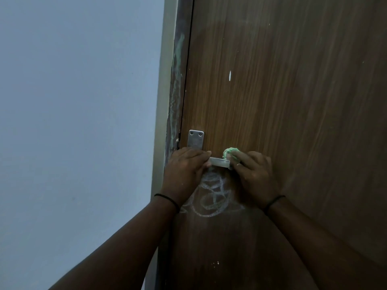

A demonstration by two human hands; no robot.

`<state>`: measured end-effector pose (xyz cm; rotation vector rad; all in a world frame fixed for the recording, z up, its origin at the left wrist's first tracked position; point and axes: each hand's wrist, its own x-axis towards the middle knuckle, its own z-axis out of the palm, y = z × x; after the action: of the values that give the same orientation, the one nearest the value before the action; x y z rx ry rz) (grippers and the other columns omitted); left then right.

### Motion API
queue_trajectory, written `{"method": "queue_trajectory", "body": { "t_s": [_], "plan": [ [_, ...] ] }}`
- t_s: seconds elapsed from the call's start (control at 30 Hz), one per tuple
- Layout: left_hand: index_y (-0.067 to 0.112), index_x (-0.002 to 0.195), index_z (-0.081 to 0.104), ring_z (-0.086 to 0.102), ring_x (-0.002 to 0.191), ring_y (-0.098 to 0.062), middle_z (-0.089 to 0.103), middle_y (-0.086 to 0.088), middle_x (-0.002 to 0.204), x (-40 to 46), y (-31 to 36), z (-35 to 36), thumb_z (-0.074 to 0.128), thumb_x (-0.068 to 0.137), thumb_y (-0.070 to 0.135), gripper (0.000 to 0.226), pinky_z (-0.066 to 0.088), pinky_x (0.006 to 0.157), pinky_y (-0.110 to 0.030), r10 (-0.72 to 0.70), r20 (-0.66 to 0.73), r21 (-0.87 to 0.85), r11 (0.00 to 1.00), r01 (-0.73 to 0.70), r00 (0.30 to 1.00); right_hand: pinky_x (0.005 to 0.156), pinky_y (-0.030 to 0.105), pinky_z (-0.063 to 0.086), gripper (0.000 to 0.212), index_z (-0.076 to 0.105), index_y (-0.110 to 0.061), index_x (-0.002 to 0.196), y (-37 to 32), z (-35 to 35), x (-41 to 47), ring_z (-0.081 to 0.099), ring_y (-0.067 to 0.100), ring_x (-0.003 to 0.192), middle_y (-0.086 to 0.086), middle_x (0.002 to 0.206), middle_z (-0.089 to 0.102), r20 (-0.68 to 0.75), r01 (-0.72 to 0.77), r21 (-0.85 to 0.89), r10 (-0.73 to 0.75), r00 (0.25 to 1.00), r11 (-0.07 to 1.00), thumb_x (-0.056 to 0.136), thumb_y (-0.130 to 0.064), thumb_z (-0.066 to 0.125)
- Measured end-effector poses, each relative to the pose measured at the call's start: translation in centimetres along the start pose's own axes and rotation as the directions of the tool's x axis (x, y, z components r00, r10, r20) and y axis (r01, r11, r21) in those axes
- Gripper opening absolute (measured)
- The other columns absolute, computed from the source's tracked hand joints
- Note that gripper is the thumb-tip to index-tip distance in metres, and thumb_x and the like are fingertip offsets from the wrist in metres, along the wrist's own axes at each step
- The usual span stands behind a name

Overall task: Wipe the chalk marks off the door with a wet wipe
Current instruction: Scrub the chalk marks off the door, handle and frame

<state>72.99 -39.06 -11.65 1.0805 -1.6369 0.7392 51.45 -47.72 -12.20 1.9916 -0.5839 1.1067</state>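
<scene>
The wet wipe (230,152), crumpled into a green-stained wad, is sitting bunched in the right hand's (254,172) closed fingers, pressing against the wood-grain door (282,91) just beside the end of the flat metal handle (219,162). The left hand (186,167) is gripping that handle's near end, below a rectangular steel plate (195,141) fixed with two screws. Looping chalk marks (211,195), pale and powdery, are showing on the door below and between both hands. Greenish smears are streaking the door frame (176,84).
</scene>
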Motion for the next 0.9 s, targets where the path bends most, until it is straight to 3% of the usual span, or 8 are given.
{"method": "queue_trajectory", "body": {
  "t_s": [0.1, 0.23, 0.37, 0.47, 0.57, 0.73, 0.9],
  "plan": [
    [0.013, 0.110, 0.073, 0.064, 0.097, -0.020, 0.072, -0.002, 0.104, -0.1, -0.1, 0.2, 0.071, 0.087, 0.020, 0.024, 0.050, 0.086, -0.038, -0.017, -0.007, -0.001, 1.000, 0.017, 1.000, 0.110, 0.056, 0.031, 0.036, 0.058, -0.014, 0.132, -1.8, 0.9, -1.2, 0.043, 0.032, 0.138, 0.007, 0.141, 0.056, 0.130, 0.158, -0.095, -0.146, 0.981, 0.983, 0.098, -0.021, 0.050],
    [0.012, 0.111, 0.072, 0.064, 0.098, -0.019, 0.072, -0.003, 0.106, -0.3, 0.0, 0.5, 0.070, 0.088, 0.018, 0.024, 0.049, 0.089, -0.036, 0.001, -0.022, 0.009, 1.000, -0.001, 1.000, 0.121, 0.050, 0.016, 0.054, 0.033, -0.009, 0.151, -4.5, 1.7, -1.1, 0.024, 0.029, 0.148, 0.010, 0.156, 0.034, 0.328, 0.104, -0.119, -0.059, 0.943, 0.987, 0.101, -0.030, 0.026],
    [0.010, 0.111, 0.072, 0.065, 0.099, -0.020, 0.072, -0.004, 0.106, -0.4, -0.2, 0.6, 0.071, 0.088, 0.015, 0.024, 0.048, 0.090, -0.036, 0.014, -0.041, 0.001, 1.000, -0.014, 0.999, 0.118, 0.046, 0.022, 0.058, 0.036, -0.007, 0.149, -5.0, 1.2, -2.6, 0.037, 0.029, 0.142, 0.013, 0.152, 0.040, 0.406, 0.085, -0.102, -0.036, 0.913, 0.991, 0.098, -0.035, 0.027],
    [0.010, 0.113, 0.071, 0.064, 0.102, -0.021, 0.072, -0.005, 0.108, -0.6, 0.0, 0.4, 0.068, 0.090, 0.015, 0.024, 0.048, 0.091, -0.036, 0.009, -0.025, -0.004, 1.000, -0.009, 1.000, 0.120, 0.046, 0.020, 0.059, 0.031, -0.007, 0.150, -4.4, 0.6, -3.3, 0.021, 0.028, 0.148, 0.014, 0.156, 0.032, 0.406, -0.034, -0.146, 0.092, 0.909, 0.989, 0.101, -0.038, 0.022],
    [0.008, 0.116, 0.069, 0.064, 0.103, -0.023, 0.071, -0.007, 0.110, -0.6, 0.2, 0.1, 0.066, 0.090, 0.013, 0.027, 0.050, 0.090, -0.040, 0.013, 0.001, -0.006, 1.000, -0.013, 1.000, 0.123, 0.044, 0.009, 0.058, 0.025, -0.008, 0.152, -6.2, 1.5, -1.6, 0.009, 0.027, 0.151, 0.013, 0.160, 0.021, 0.403, -0.183, -0.158, 0.233, 0.885, 0.970, 0.104, -0.040, 0.024],
    [0.006, 0.125, 0.063, 0.060, 0.117, -0.026, 0.065, -0.011, 0.124, -1.1, 0.0, -0.7, 0.063, 0.088, 0.012, 0.037, 0.047, 0.099, -0.042, 0.010, 0.083, -0.001, 1.000, -0.010, 0.996, 0.123, 0.041, 0.000, 0.061, 0.008, -0.012, 0.156, -9.4, 2.5, -3.3, -0.003, 0.021, 0.152, 0.007, 0.165, 0.005, 0.536, -0.107, -0.110, 0.150, 0.831, 0.988, 0.104, -0.042, 0.018],
    [0.006, 0.140, 0.048, 0.038, 0.139, -0.027, 0.048, -0.012, 0.145, -3.1, 0.1, -1.2, 0.037, 0.093, 0.025, 0.051, 0.035, 0.112, -0.045, -0.028, 0.160, 0.035, 0.999, 0.023, 0.987, 0.123, 0.042, 0.005, 0.065, 0.004, -0.012, 0.156, -7.0, 0.8, -5.3, -0.002, 0.021, 0.152, 0.007, 0.164, 0.002, 0.464, -0.262, -0.193, 0.323, 0.824, 0.946, 0.103, -0.044, 0.021]
  ]
}}
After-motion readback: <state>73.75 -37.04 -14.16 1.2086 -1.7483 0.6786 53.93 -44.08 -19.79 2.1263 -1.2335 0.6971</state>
